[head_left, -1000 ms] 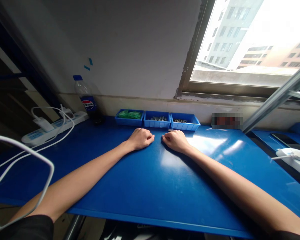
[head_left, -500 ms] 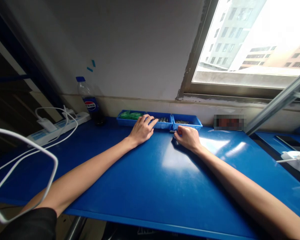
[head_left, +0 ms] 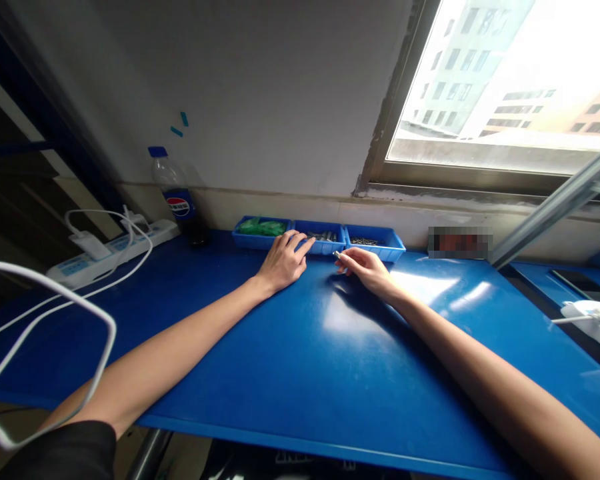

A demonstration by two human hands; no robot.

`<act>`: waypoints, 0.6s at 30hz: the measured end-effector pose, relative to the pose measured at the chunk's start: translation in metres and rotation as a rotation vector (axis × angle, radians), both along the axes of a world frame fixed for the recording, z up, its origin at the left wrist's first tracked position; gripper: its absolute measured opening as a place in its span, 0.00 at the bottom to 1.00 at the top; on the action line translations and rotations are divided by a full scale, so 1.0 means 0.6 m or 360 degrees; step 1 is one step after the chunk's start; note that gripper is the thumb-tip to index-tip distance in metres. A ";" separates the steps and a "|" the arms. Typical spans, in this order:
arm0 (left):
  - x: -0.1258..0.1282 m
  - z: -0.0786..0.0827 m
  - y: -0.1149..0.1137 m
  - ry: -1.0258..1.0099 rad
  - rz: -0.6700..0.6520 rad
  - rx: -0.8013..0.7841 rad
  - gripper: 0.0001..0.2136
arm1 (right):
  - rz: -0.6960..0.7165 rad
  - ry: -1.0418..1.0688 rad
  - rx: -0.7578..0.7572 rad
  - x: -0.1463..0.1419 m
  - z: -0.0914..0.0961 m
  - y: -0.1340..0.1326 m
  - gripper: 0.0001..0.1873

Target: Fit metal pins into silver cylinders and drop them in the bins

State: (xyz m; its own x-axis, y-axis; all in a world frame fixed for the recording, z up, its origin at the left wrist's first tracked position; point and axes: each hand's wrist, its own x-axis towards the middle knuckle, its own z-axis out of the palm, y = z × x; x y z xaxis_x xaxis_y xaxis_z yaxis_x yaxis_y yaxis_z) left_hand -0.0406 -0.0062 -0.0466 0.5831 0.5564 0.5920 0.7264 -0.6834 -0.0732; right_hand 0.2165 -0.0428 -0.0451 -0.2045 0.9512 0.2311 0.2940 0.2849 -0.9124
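Between the thumb and fingers of my right hand (head_left: 366,268) is a small shiny metal piece (head_left: 336,255), raised just above the table; its exact kind is too small to make out. My left hand (head_left: 284,261) lies with fingers stretched out at the front of the middle blue bin (head_left: 325,248), holding nothing that I can see. Grey metal parts (head_left: 325,236) fill that bin, partly covered by my fingers. Green pieces (head_left: 263,228) are in the left blue bin (head_left: 253,243), and thin metal screws or nails (head_left: 364,241) in the right blue bin (head_left: 387,252).
The bins stand on a blue table (head_left: 260,373) against the wall. Toward the left are a cola bottle (head_left: 180,203), a white power strip (head_left: 115,253) and a looping white cable (head_left: 111,327). A metal pole (head_left: 545,207) slants at the right, near a phone (head_left: 583,285).
My right hand has lifted slightly off the table and turned, with the small metal piece now showing at its fingertips. My left hand has stayed almost in place.
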 end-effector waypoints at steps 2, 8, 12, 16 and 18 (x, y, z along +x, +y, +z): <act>0.000 -0.001 0.001 -0.0013 -0.0005 -0.0010 0.24 | 0.0107 0.0500 -0.0241 -0.008 0.005 -0.003 0.22; 0.000 -0.004 0.003 -0.0023 -0.0013 -0.0009 0.24 | -0.0013 0.0959 -0.0213 -0.018 0.012 -0.011 0.20; 0.000 -0.004 0.003 -0.0018 -0.0014 0.0005 0.25 | -0.0082 0.0929 -0.0089 -0.018 0.014 -0.007 0.18; 0.001 -0.004 0.002 0.0002 -0.0020 0.0030 0.24 | -0.0189 0.0892 -0.0011 -0.022 0.018 -0.001 0.21; 0.001 -0.005 0.002 0.0016 -0.0035 0.0040 0.24 | -0.0130 0.0943 0.0011 -0.024 0.022 0.000 0.26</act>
